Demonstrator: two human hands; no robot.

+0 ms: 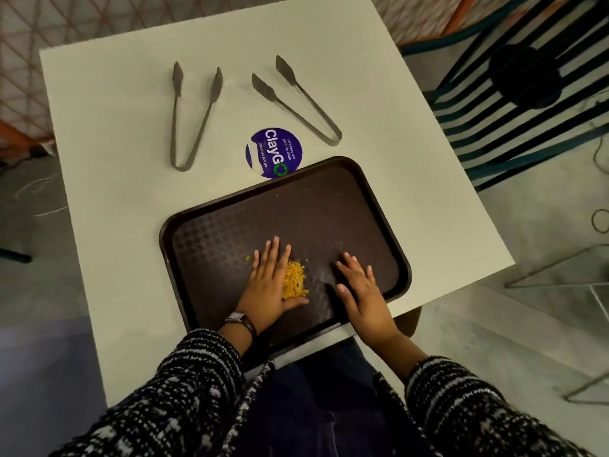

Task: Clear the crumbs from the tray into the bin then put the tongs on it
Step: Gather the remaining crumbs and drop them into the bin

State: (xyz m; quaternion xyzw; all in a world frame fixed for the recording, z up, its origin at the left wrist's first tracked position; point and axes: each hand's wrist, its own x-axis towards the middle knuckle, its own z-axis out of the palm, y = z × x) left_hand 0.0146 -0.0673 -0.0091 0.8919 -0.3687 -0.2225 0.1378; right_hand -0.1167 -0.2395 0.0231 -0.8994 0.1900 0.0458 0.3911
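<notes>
Patterned knit sleeves frame the near edge of the view, and both arms reach forward onto the surface (131, 127), a pale square top with a round purple sticker (274, 152) at its middle. On it lies the dark tray (230, 222), its long axis running from near left to far right, its near rim overhanging the surface toward the person's lap. Beyond the tray, well apart from both hands, two tongs rest with their tips pointing away: the left tongs (191, 117) and the right tongs (296, 100).

Flat and open on the tray floor, the left hand (268, 285) has its inner edge touching the crumbs (294, 281), a yellow heap lying just to its right. Equally open, gripping nothing, the right hand (362, 291) lies farther right, so the heap sits between them, nearer the left.

No bin shows clearly; a brown shape under the surface's near right edge may be one.
</notes>
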